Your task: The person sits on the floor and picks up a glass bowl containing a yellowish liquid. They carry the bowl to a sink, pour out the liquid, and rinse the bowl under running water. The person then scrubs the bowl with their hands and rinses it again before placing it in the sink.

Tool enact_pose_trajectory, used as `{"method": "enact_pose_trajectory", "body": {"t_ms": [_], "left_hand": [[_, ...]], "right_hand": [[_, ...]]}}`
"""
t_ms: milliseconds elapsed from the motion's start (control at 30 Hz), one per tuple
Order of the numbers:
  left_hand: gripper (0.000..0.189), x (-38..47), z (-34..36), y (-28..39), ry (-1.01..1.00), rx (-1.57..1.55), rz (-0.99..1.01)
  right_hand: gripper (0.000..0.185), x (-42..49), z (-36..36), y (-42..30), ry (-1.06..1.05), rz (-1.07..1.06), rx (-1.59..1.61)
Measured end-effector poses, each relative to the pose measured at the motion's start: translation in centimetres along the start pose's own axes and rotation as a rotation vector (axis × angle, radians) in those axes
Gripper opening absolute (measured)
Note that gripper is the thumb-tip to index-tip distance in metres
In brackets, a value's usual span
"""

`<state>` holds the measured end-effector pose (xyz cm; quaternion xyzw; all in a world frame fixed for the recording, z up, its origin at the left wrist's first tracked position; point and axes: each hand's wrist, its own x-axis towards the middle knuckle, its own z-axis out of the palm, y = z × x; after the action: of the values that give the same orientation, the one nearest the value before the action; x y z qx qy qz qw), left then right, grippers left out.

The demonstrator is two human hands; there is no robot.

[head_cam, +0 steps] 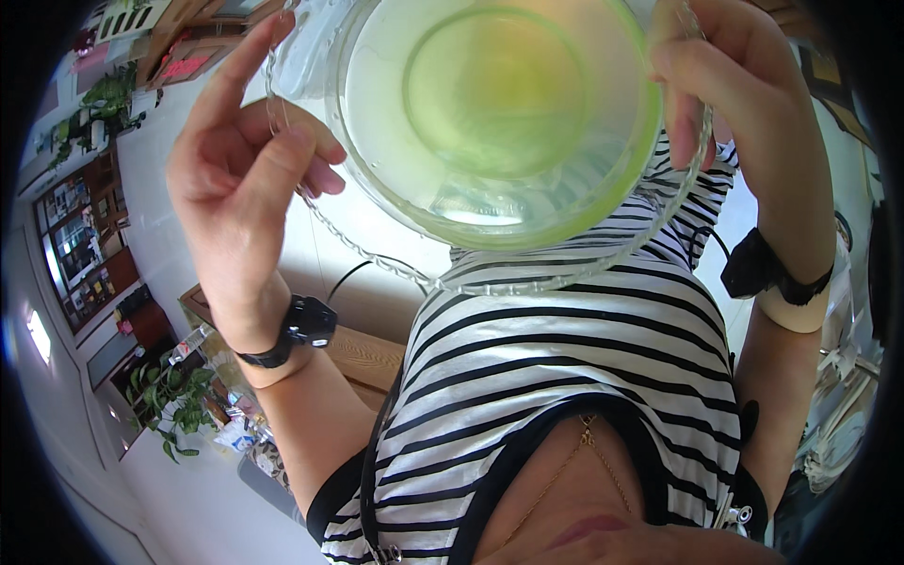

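Observation:
Held up before my striped shirt is a round, clear bowl with a wavy, rope-like rim. Its inner part and base look green-tinted; I cannot tell whether that is a second piece behind the clear one. My left hand pinches the rim at the left between thumb and fingers, its index finger stretched up along the edge. On the right side, my right hand grips the rim, with fingers partly hidden behind it. Small drops cling to the clear wall. The bowl's far edge runs out of view at the top.
A wooden surface lies below my left forearm. Leafy plants and a bottle stand at the left, with a glass-fronted cabinet beyond. Cluttered items line the right edge. A translucent thing shows behind the bowl.

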<state>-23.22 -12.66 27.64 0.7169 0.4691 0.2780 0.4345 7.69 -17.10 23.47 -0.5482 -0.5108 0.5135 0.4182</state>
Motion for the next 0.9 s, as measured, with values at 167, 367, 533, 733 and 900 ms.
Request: {"method": "enact_pose_trajectory", "body": {"t_ms": [167,367,533,733,900], "left_hand": [[0.06,2.7,-1.7,0.8,-0.119,0.142,0.021],[0.056,5.5,-3.4,2.5,-0.121,0.069,-0.052],[0.054,6.6,-6.0,6.0,-0.103,0.026,-0.043],[0.057,7.4,-10.7,11.5,-0.161,0.051,0.019],[0.056,7.2,-13.2,14.8,-0.142,0.056,0.048]], "right_hand": [[0.018,1.4,-0.6,-1.7,-0.033,0.033,-0.003],[0.022,2.5,-3.1,-6.4,-0.097,0.093,-0.018],[0.025,2.5,-4.9,-12.8,-0.167,0.105,-0.031],[0.026,1.6,-3.3,-17.0,0.127,-0.125,-0.144],[0.022,2.0,-3.4,-19.1,0.192,-0.217,-0.11]]}}
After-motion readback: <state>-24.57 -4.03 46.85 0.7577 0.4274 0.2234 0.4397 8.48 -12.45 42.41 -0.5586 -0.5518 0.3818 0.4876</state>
